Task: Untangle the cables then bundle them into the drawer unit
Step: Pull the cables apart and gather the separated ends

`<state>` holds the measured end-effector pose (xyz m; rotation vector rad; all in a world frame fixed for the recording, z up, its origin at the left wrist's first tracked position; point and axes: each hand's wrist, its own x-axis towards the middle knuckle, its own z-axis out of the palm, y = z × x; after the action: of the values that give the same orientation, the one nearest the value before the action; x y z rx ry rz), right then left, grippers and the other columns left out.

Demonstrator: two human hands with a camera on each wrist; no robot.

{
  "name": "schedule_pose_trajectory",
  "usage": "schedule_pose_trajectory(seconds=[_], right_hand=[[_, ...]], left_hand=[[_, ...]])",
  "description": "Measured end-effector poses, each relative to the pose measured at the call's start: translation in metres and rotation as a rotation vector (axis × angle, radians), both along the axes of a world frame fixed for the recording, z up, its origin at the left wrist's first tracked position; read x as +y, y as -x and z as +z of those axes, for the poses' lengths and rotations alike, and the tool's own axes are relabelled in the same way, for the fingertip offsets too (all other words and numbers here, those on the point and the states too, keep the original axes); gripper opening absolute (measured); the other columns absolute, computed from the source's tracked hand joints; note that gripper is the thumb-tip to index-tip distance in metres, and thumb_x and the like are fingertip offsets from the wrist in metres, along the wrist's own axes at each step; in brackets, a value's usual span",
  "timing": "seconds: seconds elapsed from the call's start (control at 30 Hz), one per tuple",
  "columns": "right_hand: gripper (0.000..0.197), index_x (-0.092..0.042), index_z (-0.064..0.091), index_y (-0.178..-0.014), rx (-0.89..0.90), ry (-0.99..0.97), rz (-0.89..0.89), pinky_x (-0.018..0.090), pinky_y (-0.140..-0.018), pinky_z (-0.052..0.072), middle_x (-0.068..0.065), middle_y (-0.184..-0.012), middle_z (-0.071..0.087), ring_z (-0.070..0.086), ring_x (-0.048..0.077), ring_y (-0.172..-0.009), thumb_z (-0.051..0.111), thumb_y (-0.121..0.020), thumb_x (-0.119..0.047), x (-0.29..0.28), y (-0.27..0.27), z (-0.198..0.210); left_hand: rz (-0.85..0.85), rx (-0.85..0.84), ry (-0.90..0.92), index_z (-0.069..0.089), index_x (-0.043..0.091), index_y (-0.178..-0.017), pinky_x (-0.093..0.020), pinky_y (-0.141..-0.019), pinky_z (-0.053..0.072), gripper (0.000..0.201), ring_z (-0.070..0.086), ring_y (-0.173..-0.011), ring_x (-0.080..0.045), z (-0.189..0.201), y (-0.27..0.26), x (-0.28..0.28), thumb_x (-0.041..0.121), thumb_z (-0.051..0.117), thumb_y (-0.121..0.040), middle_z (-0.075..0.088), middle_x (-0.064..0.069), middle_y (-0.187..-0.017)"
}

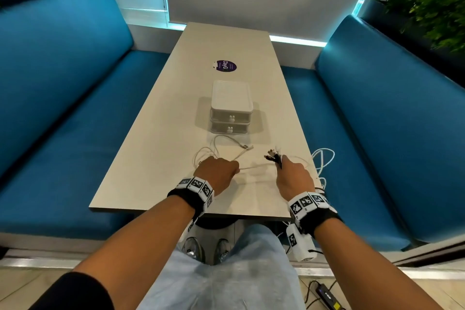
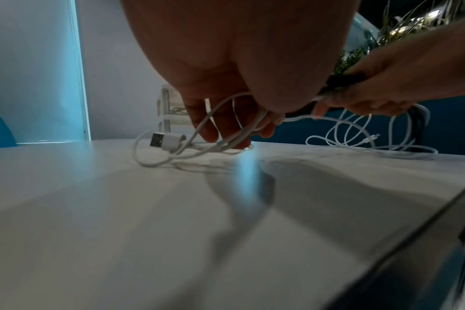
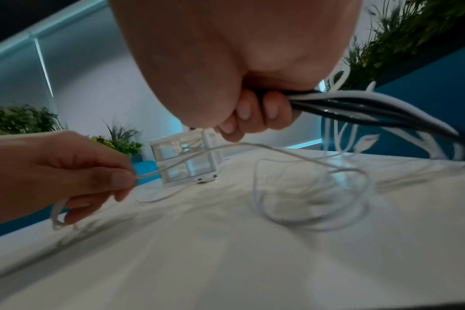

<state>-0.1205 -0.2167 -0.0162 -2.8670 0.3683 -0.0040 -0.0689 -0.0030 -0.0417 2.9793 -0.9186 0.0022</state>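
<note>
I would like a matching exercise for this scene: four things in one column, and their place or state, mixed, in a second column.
Things:
1. left hand
2. right hand
3. drawer unit
4. purple sticker

States:
A. both drawers closed
B. flat on the table, beyond the unit
C. grips a bunch of black and white cables
D. pinches one thin white cable

Pairs: 1-D, 2-C, 3-A, 4-B

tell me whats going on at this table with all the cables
A person is sorting tangled cables. The left hand pinches one white USB cable, drawing it away from the mixed black and white cable bundle gripped in the right hand. More white loops trail over the table edge. The small two-drawer unit sits beyond, both drawers shut.
</note>
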Motion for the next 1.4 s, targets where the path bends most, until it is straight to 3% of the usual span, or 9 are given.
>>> schedule_pose_trajectory(seconds=[0.1, 0.2, 0.33, 0.5, 0.63, 0.83, 1.03, 1.3, 1.4], right_hand=[[0.027, -0.014, 0.049, -0.113, -0.054, -0.09, 0.064, 0.039, -0.064, 0.043, 0.019, -0.092, 0.065, 0.062, 0.041, -0.084, 0.035, -0.103, -0.035, 0.016, 0.0, 0.004], [0.027, -0.012, 0.053, -0.108, 0.027, -0.18, 0.212, 0.042, -0.07, 0.05, 0.018, -0.095, 0.066, 0.063, 0.04, -0.087, 0.039, -0.102, -0.035, 0.029, 0.001, -0.002], [0.026, -0.015, 0.062, -0.112, 0.157, -0.284, 0.279, 0.04, -0.084, 0.05, 0.011, -0.106, 0.07, 0.064, 0.032, -0.098, 0.043, -0.101, -0.028, 0.028, 0.0, -0.006], [0.026, -0.018, 0.059, -0.111, 0.188, -0.145, 0.255, 0.04, -0.077, 0.052, 0.012, -0.102, 0.068, 0.063, 0.032, -0.09, 0.042, -0.1, -0.035, 0.019, 0.0, -0.005], [0.031, -0.011, 0.057, -0.113, 0.173, 0.011, 0.133, 0.033, -0.07, 0.044, 0.015, -0.101, 0.067, 0.064, 0.033, -0.09, 0.042, -0.102, -0.034, -0.01, 0.002, -0.004], [0.023, -0.014, 0.052, -0.11, 0.119, 0.045, 0.045, 0.033, -0.065, 0.043, 0.014, -0.097, 0.065, 0.063, 0.034, -0.085, 0.037, -0.102, -0.03, -0.008, 0.01, -0.007], [0.026, -0.014, 0.052, -0.11, 0.07, -0.094, 0.247, 0.044, -0.07, 0.052, 0.018, -0.093, 0.066, 0.062, 0.038, -0.082, 0.04, -0.101, -0.035, 0.015, 0.016, -0.007], [0.028, -0.018, 0.053, -0.113, 0.191, -0.107, 0.35, 0.041, -0.075, 0.052, 0.014, -0.095, 0.067, 0.063, 0.033, -0.084, 0.041, -0.102, -0.041, 0.01, 0.014, -0.005], [0.028, -0.018, 0.051, -0.118, 0.212, 0.012, 0.306, 0.041, -0.076, 0.053, 0.015, -0.098, 0.067, 0.064, 0.035, -0.087, 0.04, -0.102, -0.037, 0.003, 0.012, -0.011]], left_hand=[[-0.026, -0.02, -0.014, 0.059, 0.02, -0.109, -0.035, -0.065, 0.042, 0.027, 0.065, -0.083, -0.036, 0.0, 0.005, -0.011, 0.035, 0.037, -0.104, 0.07, -0.011, -0.095], [-0.064, -0.036, -0.01, 0.061, 0.02, -0.111, -0.034, -0.063, 0.038, 0.03, 0.066, -0.084, -0.035, 0.002, 0.008, -0.02, 0.036, 0.035, -0.105, 0.07, -0.01, -0.095], [-0.088, -0.004, -0.02, 0.063, 0.019, -0.106, -0.037, -0.069, 0.049, 0.029, 0.067, -0.083, -0.032, 0.001, 0.009, -0.022, 0.034, 0.039, -0.105, 0.07, -0.006, -0.091], [-0.105, -0.012, -0.063, 0.062, 0.014, -0.106, -0.034, -0.07, 0.035, 0.037, 0.062, -0.095, -0.03, 0.002, 0.004, -0.007, 0.041, 0.036, -0.105, 0.066, -0.008, -0.103], [-0.083, -0.016, -0.077, 0.059, 0.02, -0.114, -0.036, -0.078, 0.036, 0.028, 0.06, -0.102, -0.027, 0.0, -0.002, 0.022, 0.037, 0.038, -0.104, 0.06, -0.002, -0.111], [-0.071, 0.026, -0.081, 0.056, 0.021, -0.106, -0.04, -0.087, 0.03, 0.022, 0.062, -0.094, -0.027, -0.001, 0.01, 0.004, 0.031, 0.037, -0.104, 0.068, -0.002, -0.1], [-0.129, -0.021, -0.04, 0.053, 0.021, -0.095, -0.044, -0.089, 0.029, 0.026, 0.061, -0.081, -0.03, 0.0, 0.022, -0.025, 0.035, 0.033, -0.105, 0.069, -0.002, -0.086], [-0.074, 0.066, 0.121, 0.05, 0.02, -0.103, -0.041, -0.09, 0.031, 0.024, 0.06, -0.087, -0.027, -0.003, 0.018, -0.021, 0.039, 0.035, -0.104, 0.067, -0.001, -0.09], [0.0, 0.088, 0.246, 0.051, 0.018, -0.111, -0.041, -0.092, 0.035, 0.033, 0.058, -0.097, -0.025, -0.004, 0.019, -0.018, 0.046, 0.036, -0.102, 0.064, -0.002, -0.106]])
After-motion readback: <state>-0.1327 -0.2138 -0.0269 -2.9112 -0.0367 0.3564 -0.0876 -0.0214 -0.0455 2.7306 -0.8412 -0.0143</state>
